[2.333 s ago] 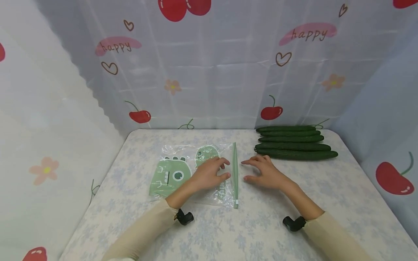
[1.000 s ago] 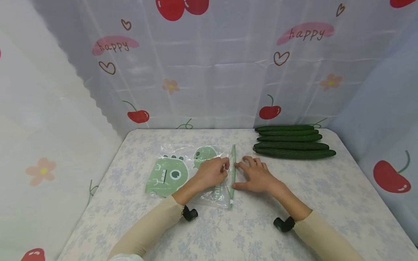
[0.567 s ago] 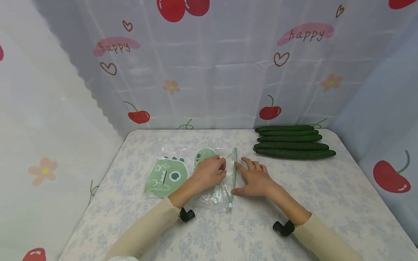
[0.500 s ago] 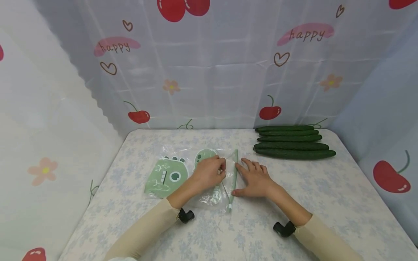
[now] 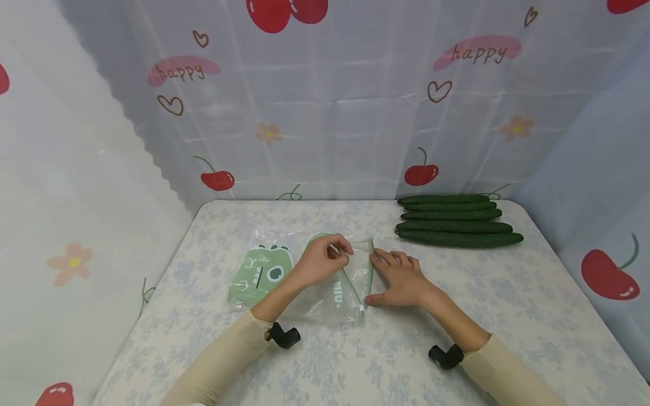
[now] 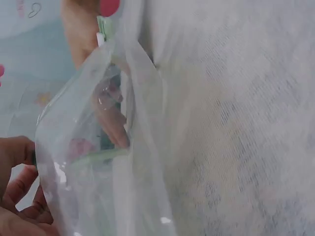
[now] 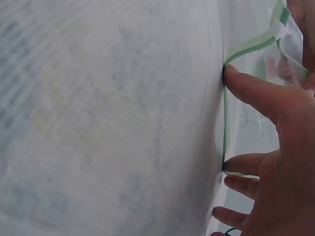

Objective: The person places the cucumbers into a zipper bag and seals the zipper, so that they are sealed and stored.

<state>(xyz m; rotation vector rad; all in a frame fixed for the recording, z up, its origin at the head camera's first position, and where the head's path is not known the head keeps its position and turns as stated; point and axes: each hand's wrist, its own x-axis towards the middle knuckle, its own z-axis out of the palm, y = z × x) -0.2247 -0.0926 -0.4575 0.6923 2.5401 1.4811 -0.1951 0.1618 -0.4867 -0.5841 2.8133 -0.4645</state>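
The bag (image 5: 325, 296) gaped wider, its opening well along: left hand (image 5: 319, 263) pinched the raised lip (image 5: 352, 286), right hand (image 5: 402, 281) spread against the lower lip (image 5: 370, 276)

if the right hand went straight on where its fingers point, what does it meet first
The bag's green edge; the right hand touches it. Past that, perhaps the left hand, though depth is unclear.

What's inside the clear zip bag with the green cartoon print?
No contents show through the clear parts of the bag. Whatever lies beneath its green print, the left hand and the left forearm is covered, so I can't tell there.
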